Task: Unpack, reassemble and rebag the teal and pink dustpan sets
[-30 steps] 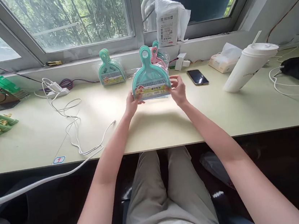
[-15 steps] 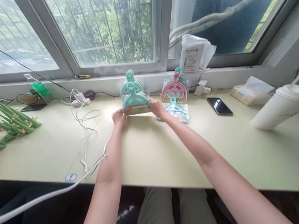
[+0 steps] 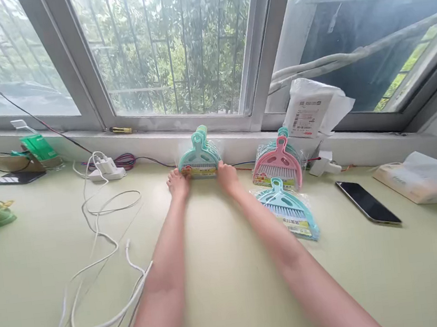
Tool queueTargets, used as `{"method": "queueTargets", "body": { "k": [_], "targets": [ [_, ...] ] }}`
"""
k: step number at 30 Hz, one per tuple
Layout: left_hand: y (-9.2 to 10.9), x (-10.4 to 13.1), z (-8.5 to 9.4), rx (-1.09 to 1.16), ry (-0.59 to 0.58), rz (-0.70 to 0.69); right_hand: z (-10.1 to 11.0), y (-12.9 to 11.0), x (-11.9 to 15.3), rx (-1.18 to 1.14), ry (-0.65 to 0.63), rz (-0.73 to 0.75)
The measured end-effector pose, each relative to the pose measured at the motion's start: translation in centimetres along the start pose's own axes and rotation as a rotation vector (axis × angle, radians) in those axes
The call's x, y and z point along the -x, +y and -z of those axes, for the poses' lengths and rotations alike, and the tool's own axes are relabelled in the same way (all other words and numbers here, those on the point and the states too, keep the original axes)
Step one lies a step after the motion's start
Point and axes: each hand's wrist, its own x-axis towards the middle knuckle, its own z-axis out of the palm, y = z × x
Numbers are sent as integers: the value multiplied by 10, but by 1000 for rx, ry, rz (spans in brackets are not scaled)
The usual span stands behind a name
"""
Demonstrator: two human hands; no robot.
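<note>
A green dustpan and brush set in clear wrapping stands upright against more green sets behind it, by the wall under the window. My left hand grips its lower left edge, fingers curled at the side. At the lower right edge, my right hand is closed on the same set, its fingertips partly hidden. To the right, a pink dustpan and brush set leans in front of a second stack. A light blue dustpan and brush set lies on the table just before it.
White cables spread over the table left of my arms. A power strip, a green-labelled bottle and a screwdriver are at back left. Rightward are a phone, tissues and a white package.
The green set has moved back against the stack, with both my hands still at its sides. My view has shifted closer to the table, and the other person's hand at left is out of view.
</note>
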Motion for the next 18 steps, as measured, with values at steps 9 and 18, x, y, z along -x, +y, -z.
{"method": "queueTargets", "body": {
  "k": [9,18],
  "targets": [
    [4,2,-3,39,-80,-119,20,16,1,-32,-72,-8],
    [2,-4,1,95,-65,-118,25,27,-5,-15,-149,16]
  ]
}}
